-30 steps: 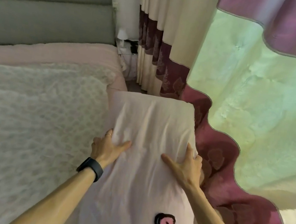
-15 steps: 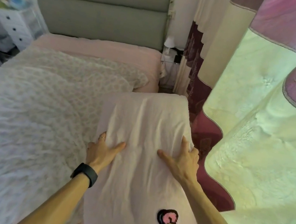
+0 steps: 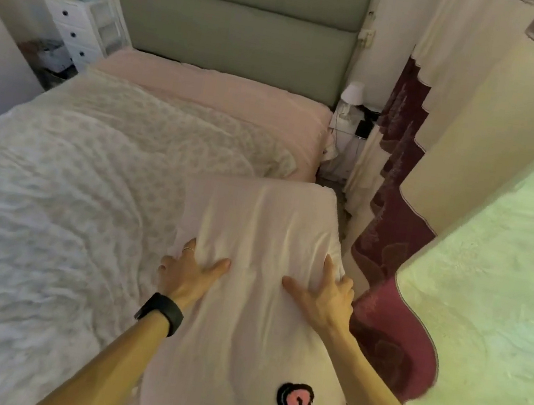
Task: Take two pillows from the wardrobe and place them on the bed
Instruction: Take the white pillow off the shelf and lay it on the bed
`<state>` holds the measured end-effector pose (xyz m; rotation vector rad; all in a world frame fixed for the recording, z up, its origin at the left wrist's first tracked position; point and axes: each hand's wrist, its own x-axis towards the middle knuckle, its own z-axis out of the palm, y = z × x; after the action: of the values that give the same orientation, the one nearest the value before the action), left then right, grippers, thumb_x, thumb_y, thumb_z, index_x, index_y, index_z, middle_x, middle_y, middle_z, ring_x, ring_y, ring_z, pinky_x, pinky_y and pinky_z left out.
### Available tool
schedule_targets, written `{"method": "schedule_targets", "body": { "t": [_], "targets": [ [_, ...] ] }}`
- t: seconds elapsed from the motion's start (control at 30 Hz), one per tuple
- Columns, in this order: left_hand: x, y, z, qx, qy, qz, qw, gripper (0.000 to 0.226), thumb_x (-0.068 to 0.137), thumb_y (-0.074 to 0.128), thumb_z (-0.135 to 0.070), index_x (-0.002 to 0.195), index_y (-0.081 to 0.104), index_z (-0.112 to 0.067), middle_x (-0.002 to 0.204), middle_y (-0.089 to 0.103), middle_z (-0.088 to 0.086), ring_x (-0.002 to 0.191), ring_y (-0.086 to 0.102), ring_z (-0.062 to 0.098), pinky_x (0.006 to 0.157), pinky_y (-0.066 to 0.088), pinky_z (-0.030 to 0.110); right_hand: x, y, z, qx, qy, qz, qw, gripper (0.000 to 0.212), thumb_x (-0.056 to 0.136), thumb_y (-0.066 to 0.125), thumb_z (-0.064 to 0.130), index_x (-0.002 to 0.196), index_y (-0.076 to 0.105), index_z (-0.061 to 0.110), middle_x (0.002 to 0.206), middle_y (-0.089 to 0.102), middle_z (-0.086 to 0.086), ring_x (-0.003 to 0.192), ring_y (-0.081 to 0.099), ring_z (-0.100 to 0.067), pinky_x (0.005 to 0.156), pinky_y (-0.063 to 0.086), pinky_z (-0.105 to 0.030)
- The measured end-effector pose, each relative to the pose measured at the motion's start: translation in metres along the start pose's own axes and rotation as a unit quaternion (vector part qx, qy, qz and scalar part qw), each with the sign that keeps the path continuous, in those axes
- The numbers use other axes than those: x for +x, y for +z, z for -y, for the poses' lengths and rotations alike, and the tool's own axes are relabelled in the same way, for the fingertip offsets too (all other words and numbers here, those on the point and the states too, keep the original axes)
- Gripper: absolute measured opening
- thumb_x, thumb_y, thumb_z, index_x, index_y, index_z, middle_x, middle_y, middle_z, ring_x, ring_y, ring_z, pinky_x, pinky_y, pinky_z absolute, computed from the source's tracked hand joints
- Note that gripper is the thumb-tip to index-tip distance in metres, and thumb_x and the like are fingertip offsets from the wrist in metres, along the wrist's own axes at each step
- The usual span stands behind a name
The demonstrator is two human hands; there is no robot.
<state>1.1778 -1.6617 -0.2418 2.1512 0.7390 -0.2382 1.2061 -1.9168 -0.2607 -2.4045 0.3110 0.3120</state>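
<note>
Step in hand, my read: carry the pillow to the bed and set it down. Only this one pillow is in view.

The pillow is held up flat, well short of the headboard, off toward the headboard's right end as seen. Can't tell if its underside touches the duvet.

Left hand grips the pillow's left side, thumb spread across the top, fingers curled over the edge. There's a ring on one finger and a watch on the wrist. Right hand mirrors it on the right side, thumb splayed on top, fingers wrapped round the edge, tips hidden.

To do it well:
- keep both grips even so the pillow stays level
- push it forward to the pink sheet just in front of the headboard
- swing it crosswise, long side along the headboard
- land it toward one end of the headboard, leaving room for the second pillow
- let go only once it rests flat

Risk: the curtain, hanging off the headboard's right end, could snag the right elbow.
</note>
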Motion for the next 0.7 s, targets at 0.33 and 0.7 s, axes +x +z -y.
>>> {"method": "schedule_targets", "body": {
  "t": [0.33,0.7],
  "targets": [
    [0.162,-0.006,-0.179,0.005,0.003,-0.031,1.0,0.095,0.076,0.064,-0.07,0.153,0.023,-0.034,0.141,0.038,0.018,0.132,0.032,0.038,0.105,0.033,0.048,0.213,-0.067,0.088,0.017,0.016,-0.011,1.0,0.117,0.067,0.067,0.082,0.157,0.01,0.034,0.152,0.026,-0.02,0.14,0.029,-0.044,0.111,0.032,-0.059],
    [0.294,0.044,-0.337,-0.017,-0.022,-0.074,0.997,0.096,0.076,0.065,-0.07,0.154,0.024,-0.033,0.143,0.035,0.018,0.134,0.034,0.039,0.109,0.036,0.052,0.435,-0.143,0.128,0.117,-0.05,0.014,0.992,0.116,0.061,0.078,0.074,0.156,0.02,0.04,0.158,0.029,-0.01,0.143,0.031,-0.034,0.115,0.032,-0.05]
  ]
}}
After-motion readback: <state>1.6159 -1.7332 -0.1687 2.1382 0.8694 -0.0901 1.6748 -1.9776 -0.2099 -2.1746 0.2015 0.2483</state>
